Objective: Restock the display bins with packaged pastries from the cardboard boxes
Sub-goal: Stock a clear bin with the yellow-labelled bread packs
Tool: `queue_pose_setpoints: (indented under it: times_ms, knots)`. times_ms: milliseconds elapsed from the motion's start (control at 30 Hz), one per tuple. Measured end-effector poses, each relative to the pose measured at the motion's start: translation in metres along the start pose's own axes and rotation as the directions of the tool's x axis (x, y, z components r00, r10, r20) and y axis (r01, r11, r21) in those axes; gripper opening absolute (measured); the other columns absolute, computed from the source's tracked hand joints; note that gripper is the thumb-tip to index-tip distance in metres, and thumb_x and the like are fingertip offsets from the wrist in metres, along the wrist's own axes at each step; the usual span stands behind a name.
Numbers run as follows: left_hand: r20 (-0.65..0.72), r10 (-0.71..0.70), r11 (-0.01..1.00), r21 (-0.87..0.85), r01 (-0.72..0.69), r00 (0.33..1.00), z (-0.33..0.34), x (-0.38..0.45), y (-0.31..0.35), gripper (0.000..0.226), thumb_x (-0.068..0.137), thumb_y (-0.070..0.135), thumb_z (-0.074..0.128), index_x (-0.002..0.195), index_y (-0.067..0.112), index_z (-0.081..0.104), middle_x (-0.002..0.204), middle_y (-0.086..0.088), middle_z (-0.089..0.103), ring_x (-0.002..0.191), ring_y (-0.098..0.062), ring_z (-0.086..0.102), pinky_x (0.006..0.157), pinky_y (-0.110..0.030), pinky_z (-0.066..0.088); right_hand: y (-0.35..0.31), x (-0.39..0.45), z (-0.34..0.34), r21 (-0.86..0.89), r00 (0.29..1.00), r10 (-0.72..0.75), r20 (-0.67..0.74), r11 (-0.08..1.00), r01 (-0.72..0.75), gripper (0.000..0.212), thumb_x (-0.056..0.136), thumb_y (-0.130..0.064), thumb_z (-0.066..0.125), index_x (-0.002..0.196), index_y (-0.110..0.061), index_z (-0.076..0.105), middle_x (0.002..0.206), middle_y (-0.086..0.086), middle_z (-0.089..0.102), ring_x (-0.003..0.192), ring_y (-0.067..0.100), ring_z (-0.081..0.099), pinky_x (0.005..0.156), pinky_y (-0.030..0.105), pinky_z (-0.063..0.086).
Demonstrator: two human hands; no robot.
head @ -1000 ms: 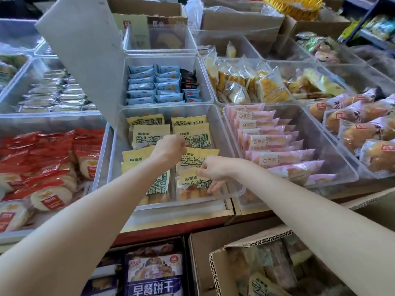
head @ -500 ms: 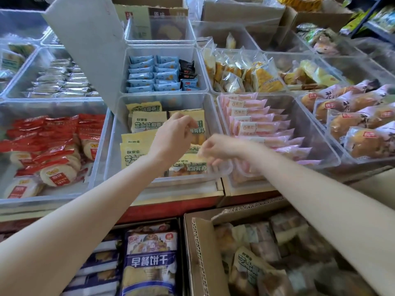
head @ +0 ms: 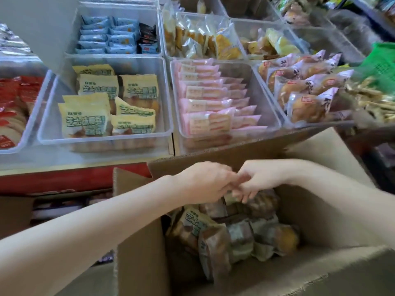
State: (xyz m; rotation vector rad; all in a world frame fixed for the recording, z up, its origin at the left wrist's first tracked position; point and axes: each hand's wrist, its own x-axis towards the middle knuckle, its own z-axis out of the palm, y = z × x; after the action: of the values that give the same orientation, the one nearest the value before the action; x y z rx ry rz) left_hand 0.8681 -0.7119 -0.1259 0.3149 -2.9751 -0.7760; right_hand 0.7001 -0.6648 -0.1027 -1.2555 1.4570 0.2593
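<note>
An open cardboard box (head: pixel 139 231) stands below the shelf, with several packaged pastries (head: pixel 196 227) piled inside. My left hand (head: pixel 205 182) and my right hand (head: pixel 258 178) meet over the pile at the box's far side. The right hand's fingers curl down around the corner of a top packet (head: pixel 227 197). The left hand shows only its back and its fingers are hidden. Above, a clear display bin (head: pixel 106 144) holds several yellow packets (head: pixel 85 122) of the same pastry.
Neighbouring bins hold pink packets (head: pixel 213 107), bread rolls (head: pixel 305 97), blue packets (head: pixel 106 37) and red packets (head: pixel 10 103). A green basket (head: pixel 382 63) sits at the right edge. A grey raised lid (head: pixel 42 28) leans over the upper left.
Both hands have left the yellow-packet bin and dropped down into the cardboard box. The view has tilted down with them.
</note>
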Motion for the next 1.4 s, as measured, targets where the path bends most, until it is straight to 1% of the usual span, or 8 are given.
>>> queue_pose_setpoints:
  times_ms: [167, 433, 633, 767, 867, 1000, 1167, 1400]
  knots:
    - [0.484, -0.254, 0.963, 0.211, 0.17, 0.838, 0.052, -0.003, -0.007, 0.026, 0.098, 0.019, 0.036, 0.116, 0.014, 0.054, 0.111, -0.007, 0.057, 0.098, -0.028, 0.058, 0.078, -0.038, 0.048, 0.032, 0.059, 0.062, -0.429, 0.988, 0.057, 0.142, 0.903, 0.009, 0.033, 0.092, -0.027, 0.056, 0.122, -0.012, 0.058, 0.124, 0.007, 0.057, 0.102, 0.022, 0.056, 0.077, 0.027, 0.044]
    - [0.589, -0.412, 0.911, 0.283, 0.3, 0.695, 0.078, -0.012, 0.0, 0.026, 0.099, 0.019, 0.036, 0.111, 0.01, 0.058, 0.107, -0.009, 0.062, 0.088, -0.022, 0.056, 0.066, -0.028, 0.037, 0.025, 0.115, 0.118, -0.5, 0.958, 0.186, 0.22, 0.865, -0.053, 0.085, 0.08, -0.056, 0.062, 0.147, -0.015, 0.029, 0.146, 0.006, 0.037, 0.128, 0.027, 0.042, 0.102, 0.038, 0.043]
    - [0.611, -0.48, 0.869, 0.233, 0.437, 0.629, 0.079, -0.02, 0.001, 0.026, 0.095, 0.017, 0.038, 0.112, 0.011, 0.058, 0.108, -0.01, 0.061, 0.091, -0.025, 0.058, 0.071, -0.033, 0.045, 0.03, 0.11, 0.113, -0.391, 0.931, 0.293, 0.219, 0.9, -0.191, 0.059, 0.088, -0.038, 0.059, 0.137, -0.01, 0.043, 0.131, 0.009, 0.048, 0.121, 0.029, 0.051, 0.101, 0.039, 0.045]
    - [0.605, -0.484, 0.859, 0.192, 0.474, 0.632, 0.075, -0.022, 0.003, 0.022, 0.092, 0.016, 0.044, 0.108, 0.012, 0.059, 0.097, -0.006, 0.057, 0.085, -0.024, 0.054, 0.067, -0.029, 0.042, 0.036, 0.096, 0.087, -0.273, 0.955, 0.283, 0.091, 0.929, -0.249, 0.043, 0.086, 0.002, 0.058, 0.128, 0.003, 0.048, 0.126, 0.019, 0.055, 0.11, 0.032, 0.061, 0.081, 0.035, 0.058]
    - [0.602, -0.481, 0.862, 0.188, 0.472, 0.638, 0.072, -0.02, 0.009, 0.022, 0.093, 0.016, 0.045, 0.109, 0.01, 0.059, 0.094, -0.004, 0.054, 0.081, -0.021, 0.051, 0.066, -0.029, 0.041, 0.038, 0.086, 0.081, -0.123, 0.929, 0.339, 0.152, 0.939, -0.322, 0.042, 0.089, -0.012, 0.062, 0.125, 0.005, 0.05, 0.12, 0.022, 0.061, 0.103, 0.028, 0.066, 0.068, 0.025, 0.058]
    - [0.599, -0.497, 0.855, 0.216, 0.471, 0.628, 0.074, -0.022, 0.01, 0.023, 0.094, 0.017, 0.044, 0.107, 0.008, 0.06, 0.088, -0.006, 0.055, 0.076, -0.023, 0.053, 0.063, -0.03, 0.042, 0.027, 0.093, 0.107, -0.212, 0.914, 0.357, 0.191, 0.925, -0.317, 0.052, 0.088, -0.041, 0.061, 0.117, 0.002, 0.058, 0.1, 0.016, 0.067, 0.078, 0.025, 0.068, 0.066, 0.027, 0.055]
    - [0.632, -0.518, 0.836, 0.23, 0.499, 0.576, 0.082, -0.029, 0.005, 0.022, 0.095, 0.018, 0.043, 0.101, 0.006, 0.06, 0.078, -0.004, 0.053, 0.065, -0.019, 0.048, 0.05, -0.024, 0.035, 0.023, 0.103, 0.121, -0.258, 0.908, 0.359, 0.214, 0.918, -0.302, 0.04, 0.09, -0.015, 0.062, 0.124, 0.003, 0.054, 0.12, 0.02, 0.061, 0.1, 0.029, 0.066, 0.079, 0.033, 0.054]
    - [0.596, -0.549, 0.827, 0.288, 0.483, 0.585, 0.062, -0.022, 0.007, 0.04, 0.092, 0.026, 0.053, 0.128, 0.009, 0.048, 0.106, -0.008, 0.058, 0.085, -0.021, 0.053, 0.067, -0.027, 0.046, 0.02, 0.075, 0.072, -0.179, 0.938, 0.301, 0.172, 0.946, -0.271, 0.014, 0.09, -0.005, 0.057, 0.101, 0.003, 0.059, 0.093, 0.013, 0.064, 0.069, 0.017, 0.064, 0.067, 0.024, 0.055]
